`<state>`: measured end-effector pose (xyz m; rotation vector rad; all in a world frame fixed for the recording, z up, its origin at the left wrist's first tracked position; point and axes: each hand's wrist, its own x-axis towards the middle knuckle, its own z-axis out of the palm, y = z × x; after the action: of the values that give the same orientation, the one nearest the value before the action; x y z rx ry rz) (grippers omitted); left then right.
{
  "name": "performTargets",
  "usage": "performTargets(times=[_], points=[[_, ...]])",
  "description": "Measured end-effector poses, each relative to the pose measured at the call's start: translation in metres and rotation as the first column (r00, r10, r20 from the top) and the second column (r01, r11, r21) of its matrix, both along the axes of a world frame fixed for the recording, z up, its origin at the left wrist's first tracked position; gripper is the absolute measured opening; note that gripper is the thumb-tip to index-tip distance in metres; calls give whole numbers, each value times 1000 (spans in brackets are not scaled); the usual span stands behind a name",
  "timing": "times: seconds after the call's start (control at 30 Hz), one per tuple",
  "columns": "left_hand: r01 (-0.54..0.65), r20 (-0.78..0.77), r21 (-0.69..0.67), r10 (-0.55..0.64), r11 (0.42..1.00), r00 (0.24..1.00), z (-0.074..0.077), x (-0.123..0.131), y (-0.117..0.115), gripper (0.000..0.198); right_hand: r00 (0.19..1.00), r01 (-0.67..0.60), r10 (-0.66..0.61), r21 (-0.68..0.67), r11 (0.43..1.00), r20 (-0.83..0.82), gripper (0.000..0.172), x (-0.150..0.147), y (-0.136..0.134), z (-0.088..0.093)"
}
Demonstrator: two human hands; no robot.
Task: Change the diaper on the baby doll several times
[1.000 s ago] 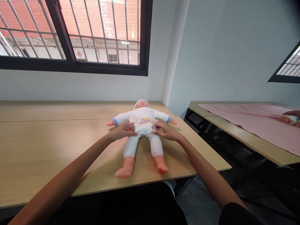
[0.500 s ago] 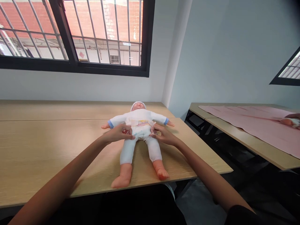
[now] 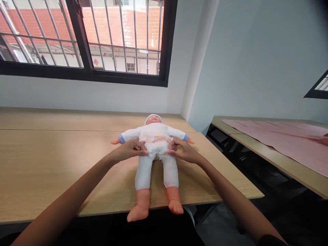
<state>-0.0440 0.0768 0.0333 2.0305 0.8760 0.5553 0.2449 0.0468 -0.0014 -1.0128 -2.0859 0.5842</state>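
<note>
A baby doll (image 3: 145, 174) in white clothes with blue cuffs lies on its back on the wooden table (image 3: 64, 171). Its head points away from me, and its bare feet reach past the near edge. Around its hips sits a white diaper (image 3: 157, 147) with a coloured band at the waist. My left hand (image 3: 132, 149) pinches the diaper's edge at the left leg opening, fingers curled. On the other side my right hand (image 3: 183, 150) pinches the matching edge by the right leg. Both sets of fingertips partly cover the diaper's sides.
To the right stands a second table (image 3: 237, 136) covered by a pink cloth (image 3: 276, 136), with a dark gap between the tables. A hand (image 3: 324, 140) shows at the far right edge. Behind the table is a wall with a barred window (image 3: 123, 37).
The doll has slid slightly toward me, its feet now farther over the edge. Both hands stay at the diaper's leg edges, and the view has shifted a little.
</note>
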Motion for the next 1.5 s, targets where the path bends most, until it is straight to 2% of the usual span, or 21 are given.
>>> performTargets(times=[0.07, 0.17, 0.23, 0.33, 0.47, 0.57, 0.7, 0.83, 1.03, 1.13, 1.23, 1.33, 1.4, 1.5], points=[[-37, 53, -106, 43, 994, 998, 2, -7, 12, 40, 990, 102, -101, 1, 995, -95, 41, 4, 8, 1], [-170, 99, -170, 189, 971, 977, 5, -19, 33, 50, 953, 227, -235, -66, 972, -192, 48, 9, 22, 5], [-232, 136, -153, 253, 961, 958, 9, -22, 40, 51, 936, 258, -275, -103, 961, -218, 52, 11, 29, 10], [-295, 163, -12, 292, 956, 942, 16, -15, 31, 50, 945, 275, -274, -21, 961, -178, 48, 5, 24, 19], [-207, -51, 224, 224, 952, 973, 10, 12, 1, 47, 976, 166, -182, 131, 977, 119, 41, -12, 2, 21], [-224, -66, 308, 256, 924, 964, -5, 28, -12, 38, 938, 151, -208, 215, 965, 278, 39, -22, -7, 13], [-212, -28, 270, 228, 939, 973, -18, 31, -7, 38, 938, 125, -189, 223, 967, 291, 30, -24, -7, 2], [-142, -8, 214, 147, 966, 989, -19, 24, -3, 39, 923, 127, -200, 229, 965, 330, 27, -20, -7, 4], [-122, 4, 174, 123, 977, 992, -21, 18, -8, 35, 918, 117, -201, 250, 961, 342, 23, -18, -12, 3], [-113, -7, 164, 116, 980, 993, -17, 18, -8, 36, 956, 99, -147, 192, 976, 254, 28, -13, -10, 1], [-150, 15, 150, 150, 977, 989, -8, 15, 1, 42, 992, 101, -104, 49, 994, 75, 35, -3, 1, 4], [-290, 125, 59, 282, 955, 951, -2, 7, 19, 46, 970, 222, -229, -93, 971, -78, 41, 9, 21, 9], [-328, 170, -23, 327, 944, 930, -4, 2, 33, 46, 956, 253, -275, -185, 950, -103, 45, 13, 38, 9], [-185, 175, -160, 213, 970, 961, -12, -5, 52, 46, 975, 181, -208, -271, 945, -77, 47, 14, 57, 3]])
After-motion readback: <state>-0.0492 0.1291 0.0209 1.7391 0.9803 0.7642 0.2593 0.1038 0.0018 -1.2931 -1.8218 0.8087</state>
